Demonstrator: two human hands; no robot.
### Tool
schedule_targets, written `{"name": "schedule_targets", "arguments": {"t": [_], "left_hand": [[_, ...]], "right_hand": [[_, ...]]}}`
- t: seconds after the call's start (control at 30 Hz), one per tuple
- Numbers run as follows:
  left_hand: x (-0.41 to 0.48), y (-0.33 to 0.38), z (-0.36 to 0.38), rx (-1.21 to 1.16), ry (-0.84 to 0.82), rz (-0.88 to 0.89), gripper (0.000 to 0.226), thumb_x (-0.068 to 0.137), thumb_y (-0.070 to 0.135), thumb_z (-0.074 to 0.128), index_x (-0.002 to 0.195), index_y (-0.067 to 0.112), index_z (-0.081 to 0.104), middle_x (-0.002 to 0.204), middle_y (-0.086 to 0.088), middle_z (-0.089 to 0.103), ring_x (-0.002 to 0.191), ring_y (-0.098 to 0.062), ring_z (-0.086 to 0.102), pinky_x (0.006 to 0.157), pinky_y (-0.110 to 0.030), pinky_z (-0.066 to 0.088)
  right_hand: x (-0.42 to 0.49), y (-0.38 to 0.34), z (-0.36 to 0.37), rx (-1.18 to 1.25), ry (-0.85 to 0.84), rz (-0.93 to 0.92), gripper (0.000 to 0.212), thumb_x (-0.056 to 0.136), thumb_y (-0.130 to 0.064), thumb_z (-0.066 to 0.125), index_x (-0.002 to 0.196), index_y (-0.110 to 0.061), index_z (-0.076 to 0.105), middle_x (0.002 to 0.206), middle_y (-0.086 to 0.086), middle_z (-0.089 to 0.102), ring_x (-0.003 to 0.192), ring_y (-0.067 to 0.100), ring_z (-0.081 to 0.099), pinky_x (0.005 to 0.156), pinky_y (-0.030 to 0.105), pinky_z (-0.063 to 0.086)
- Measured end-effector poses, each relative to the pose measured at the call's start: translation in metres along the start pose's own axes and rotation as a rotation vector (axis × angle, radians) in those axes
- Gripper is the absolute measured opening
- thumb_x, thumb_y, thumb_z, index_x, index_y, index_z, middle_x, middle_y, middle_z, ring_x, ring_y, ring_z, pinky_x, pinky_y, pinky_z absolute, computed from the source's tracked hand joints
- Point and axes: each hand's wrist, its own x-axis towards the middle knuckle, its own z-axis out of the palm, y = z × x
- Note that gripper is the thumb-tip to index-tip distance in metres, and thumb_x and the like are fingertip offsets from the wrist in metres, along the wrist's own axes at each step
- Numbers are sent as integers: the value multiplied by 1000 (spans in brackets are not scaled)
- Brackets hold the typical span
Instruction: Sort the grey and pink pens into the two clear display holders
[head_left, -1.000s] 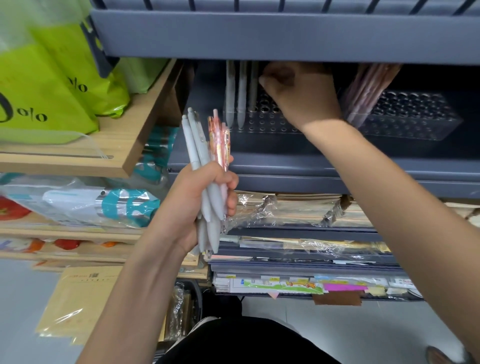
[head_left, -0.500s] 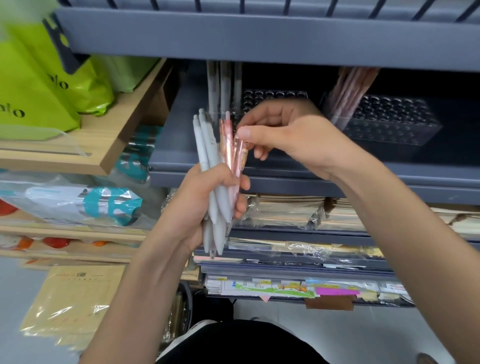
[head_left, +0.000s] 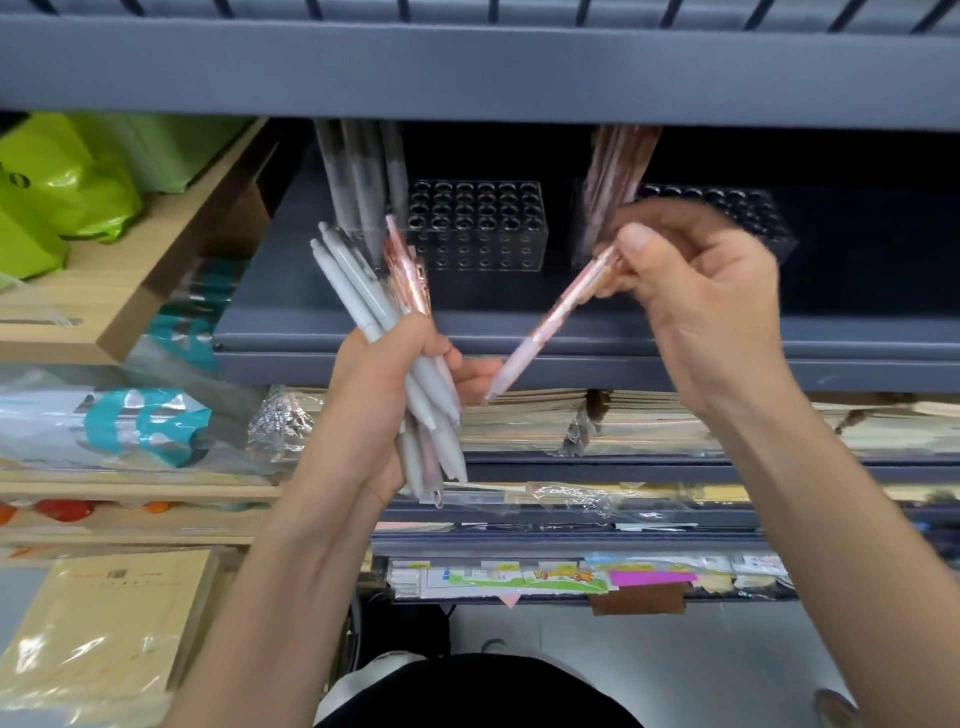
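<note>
My left hand (head_left: 382, 395) grips a bundle of pens (head_left: 384, 317), mostly grey with a couple of pink ones, in front of the grey shelf. My right hand (head_left: 696, 306) pinches a single pink pen (head_left: 545, 327) that slants down to the left, its tip close to my left fingers. On the shelf behind stand two clear display holders with rows of holes. The left holder (head_left: 478, 228) has several grey pens (head_left: 358, 182) upright at its left end. The right holder (head_left: 748, 213) has several pink pens (head_left: 615, 166) at its left end and is partly hidden by my right hand.
The upper shelf's front edge (head_left: 467, 67) hangs low over the holders. Below the shelf lip (head_left: 571, 338) lie stacks of wrapped notebooks (head_left: 597, 421) and paper goods. Green bags (head_left: 67, 182) sit on a wooden shelf (head_left: 130, 291) at left.
My right hand came back from the left holder, took one pink pen out of the bundle and pulled it away to the right. The left hand kept holding the bundle.
</note>
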Motion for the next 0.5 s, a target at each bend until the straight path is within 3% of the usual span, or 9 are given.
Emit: {"name": "schedule_targets", "arguments": {"t": [0.13,0.27,0.37,0.5], "left_hand": [[-2,-9,11,23,-30,-3,10,67,11,58,73,5,51,61,-7,55,50,-21,60,47,-25,50],[-2,-15,19,53,-64,-16,12,67,10,59,76,8,50,61,-3,55,48,-17,54,46,-25,48],[-1,-19,26,56,-87,-37,16,66,10,60,79,6,50,61,-4,56,47,-17,54,46,-25,48],[-1,-22,31,79,-113,-48,23,65,9,63,84,3,52,62,-5,59,47,-18,56,46,-26,48]], "right_hand": [[4,-9,-41,7,294,-74,8,87,-13,65,93,-15,69,77,-2,71,72,17,66,72,34,55],[18,-17,-74,-58,526,-174,10,86,-13,67,92,-7,63,74,-4,70,66,18,64,70,33,53],[28,-16,-86,-106,582,-252,6,84,-9,66,87,-9,61,74,-3,70,68,17,64,71,35,55],[44,-8,-90,-126,558,-323,14,82,4,53,95,0,58,79,6,66,70,19,62,71,33,53]]}}
